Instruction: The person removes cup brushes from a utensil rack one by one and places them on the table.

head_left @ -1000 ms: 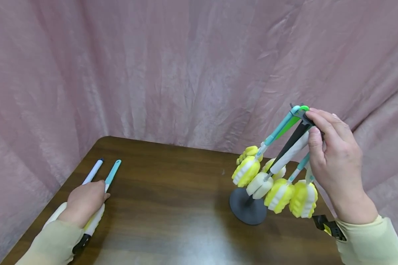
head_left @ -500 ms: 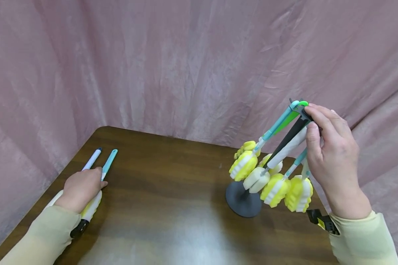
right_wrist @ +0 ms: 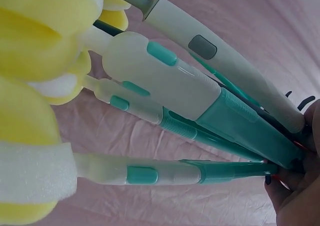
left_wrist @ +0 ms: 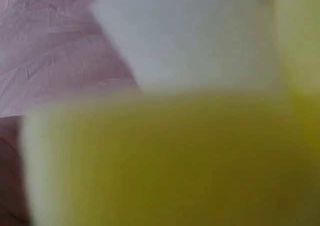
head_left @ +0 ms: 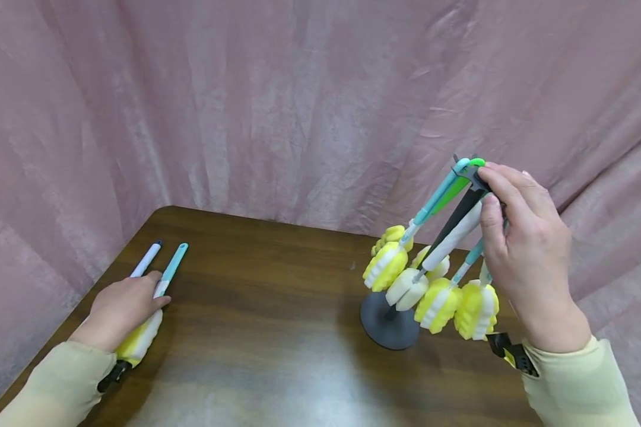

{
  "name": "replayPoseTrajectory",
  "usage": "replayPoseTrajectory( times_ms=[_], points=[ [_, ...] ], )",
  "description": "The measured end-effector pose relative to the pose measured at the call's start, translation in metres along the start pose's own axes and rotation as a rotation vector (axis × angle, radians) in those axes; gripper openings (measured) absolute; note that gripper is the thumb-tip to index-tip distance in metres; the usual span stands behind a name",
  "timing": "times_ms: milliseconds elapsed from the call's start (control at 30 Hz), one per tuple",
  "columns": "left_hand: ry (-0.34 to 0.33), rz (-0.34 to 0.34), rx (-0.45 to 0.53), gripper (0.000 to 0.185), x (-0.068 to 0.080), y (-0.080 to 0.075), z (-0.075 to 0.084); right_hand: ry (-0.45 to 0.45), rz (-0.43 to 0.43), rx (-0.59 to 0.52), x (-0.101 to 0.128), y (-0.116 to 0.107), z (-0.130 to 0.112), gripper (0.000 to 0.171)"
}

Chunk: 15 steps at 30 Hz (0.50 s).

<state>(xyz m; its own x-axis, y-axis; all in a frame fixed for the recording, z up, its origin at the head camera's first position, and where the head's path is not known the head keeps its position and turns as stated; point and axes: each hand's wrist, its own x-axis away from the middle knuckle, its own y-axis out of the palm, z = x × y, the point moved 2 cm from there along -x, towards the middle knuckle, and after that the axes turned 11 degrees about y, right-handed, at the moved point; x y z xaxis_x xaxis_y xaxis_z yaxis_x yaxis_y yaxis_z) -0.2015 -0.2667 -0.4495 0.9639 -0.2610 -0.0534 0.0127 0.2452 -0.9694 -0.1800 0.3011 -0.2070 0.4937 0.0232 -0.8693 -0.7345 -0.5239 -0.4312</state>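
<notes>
At the table's left side two sponge bottle brushes lie side by side, one with a teal handle [head_left: 176, 261] and one with a pale lavender handle [head_left: 146, 259]. My left hand [head_left: 123, 308] rests over them, thumb spread across the teal-handled brush; its other fingertips are hidden. A yellow-and-white sponge head [left_wrist: 170, 156] fills the left wrist view, blurred. My right hand [head_left: 529, 249] pinches the hooked top of a dark stand [head_left: 390, 329] between thumb and fingers. Several sponge brushes hang from it, among them a cream-headed brush [head_left: 408, 290] and a teal-handled one [right_wrist: 250, 126].
The dark wooden table [head_left: 256, 308] reaches back to a pink curtain [head_left: 278, 107]. The hanging sponge heads stick out around the stand's round base. A black band [head_left: 513, 354] with a camera sits at my right wrist.
My left hand has shifted slightly left and its thumb has spread, while the two brushes stay put. The right hand keeps its grip on the stand. The camera view has tilted slightly.
</notes>
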Motion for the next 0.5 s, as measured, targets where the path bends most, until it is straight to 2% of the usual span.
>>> replayPoseTrajectory(
  times_ms=[167,300,500],
  points=[
    [0.021,0.029,-0.026,0.032,0.003,0.003,-0.009,-0.018,-0.039,0.009,0.002,0.005,0.003,0.043],
    [0.026,0.033,-0.045,0.031,0.001,0.0,-0.015,-0.022,-0.042,0.005,0.003,0.008,0.004,0.043],
    [0.047,0.062,-0.054,0.032,0.001,-0.007,-0.015,-0.04,-0.06,-0.021,0.004,0.013,0.004,0.041]
  ],
)
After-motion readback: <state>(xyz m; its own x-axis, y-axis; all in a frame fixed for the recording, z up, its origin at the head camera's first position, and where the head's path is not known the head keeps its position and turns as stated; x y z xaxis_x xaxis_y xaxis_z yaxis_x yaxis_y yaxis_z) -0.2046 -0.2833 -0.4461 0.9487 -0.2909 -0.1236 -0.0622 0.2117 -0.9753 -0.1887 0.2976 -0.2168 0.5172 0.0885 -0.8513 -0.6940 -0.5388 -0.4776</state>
